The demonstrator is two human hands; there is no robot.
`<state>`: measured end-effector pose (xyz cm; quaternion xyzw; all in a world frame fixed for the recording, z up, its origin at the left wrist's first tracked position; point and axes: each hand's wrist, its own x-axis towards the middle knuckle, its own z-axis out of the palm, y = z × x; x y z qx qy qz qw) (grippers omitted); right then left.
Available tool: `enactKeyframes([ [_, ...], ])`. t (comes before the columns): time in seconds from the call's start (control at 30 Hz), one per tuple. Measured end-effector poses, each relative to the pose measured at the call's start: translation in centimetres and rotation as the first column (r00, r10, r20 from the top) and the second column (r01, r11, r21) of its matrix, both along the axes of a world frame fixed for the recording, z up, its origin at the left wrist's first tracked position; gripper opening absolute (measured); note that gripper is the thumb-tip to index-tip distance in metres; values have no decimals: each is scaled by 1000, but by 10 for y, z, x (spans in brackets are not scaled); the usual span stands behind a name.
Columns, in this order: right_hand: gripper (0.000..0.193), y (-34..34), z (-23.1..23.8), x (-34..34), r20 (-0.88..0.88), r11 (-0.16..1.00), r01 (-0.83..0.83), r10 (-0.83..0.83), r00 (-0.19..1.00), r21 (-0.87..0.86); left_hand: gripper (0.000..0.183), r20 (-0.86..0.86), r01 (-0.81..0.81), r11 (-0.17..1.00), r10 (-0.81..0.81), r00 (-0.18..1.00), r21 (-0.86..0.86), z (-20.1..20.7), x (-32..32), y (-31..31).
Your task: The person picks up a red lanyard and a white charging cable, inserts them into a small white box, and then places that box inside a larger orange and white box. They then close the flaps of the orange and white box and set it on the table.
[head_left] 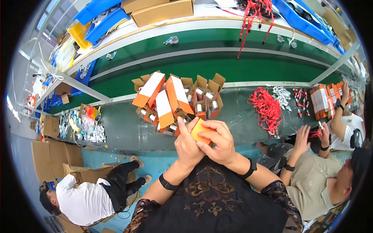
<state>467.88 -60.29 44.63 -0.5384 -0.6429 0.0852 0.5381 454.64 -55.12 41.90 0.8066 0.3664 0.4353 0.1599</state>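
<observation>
Close in front of my body I hold a small orange carton (pixel 199 129) with its end facing up. My left hand (pixel 185 144) is wrapped round its left side. My right hand (pixel 220 143) grips it from the right, fingers bent over the upper end. Just beyond my hands stand several opened cartons (pixel 215 110) with flaps up and white cylindrical items inside. Three orange-and-white cartons (pixel 151 88) lie slanted on top of that group. What is inside the carton I hold cannot be seen.
Red cords (pixel 265 108) and white pieces (pixel 281 97) lie on the dark bench (pixel 128 132) to the right. Small parts and bags (pixel 83 128) crowd its left end. Co-workers sit at the right (pixel 316 174) and lower left (pixel 87 198). A shelf (pixel 217 24) spans the far side.
</observation>
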Motion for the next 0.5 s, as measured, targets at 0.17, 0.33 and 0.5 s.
enactKeyframes([
  [0.17,32,3,0,-6,95,999,34,-35,995,14,95,57,-31,996,26,998,79,1,-3,1],
  [0.33,31,3,-3,-4,61,999,31,-33,998,43,81,70,-30,995,24,997,92,6,-4,-1],
  [0.5,26,6,-6,-8,-41,998,60,-58,997,31,72,68,-54,993,47,997,103,8,-4,-1],
])
